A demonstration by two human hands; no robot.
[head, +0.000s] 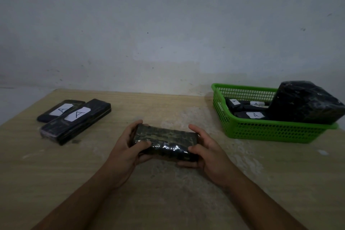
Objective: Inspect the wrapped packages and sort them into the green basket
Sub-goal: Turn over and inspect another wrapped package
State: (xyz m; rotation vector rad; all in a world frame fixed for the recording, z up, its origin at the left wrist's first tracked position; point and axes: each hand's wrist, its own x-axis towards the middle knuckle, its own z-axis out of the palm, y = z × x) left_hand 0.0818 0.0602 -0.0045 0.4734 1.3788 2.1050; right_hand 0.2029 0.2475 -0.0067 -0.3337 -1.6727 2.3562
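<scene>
A black plastic-wrapped package (165,141) hangs just above the middle of the wooden table (168,192). My left hand (128,150) grips its left end and my right hand (207,152) grips its right end, thumbs on top. No label shows on its visible faces. The green basket (265,130) stands at the right rear. It holds several flat packages with white "A" labels (248,113) and one large black wrapped block (306,104) leaning on its right side. Two long black packages with "A" labels (74,119) lie at the left rear.
A pale wall rises right behind the table's far edge. Bare tabletop lies between the left packages and the basket, and in front of my hands.
</scene>
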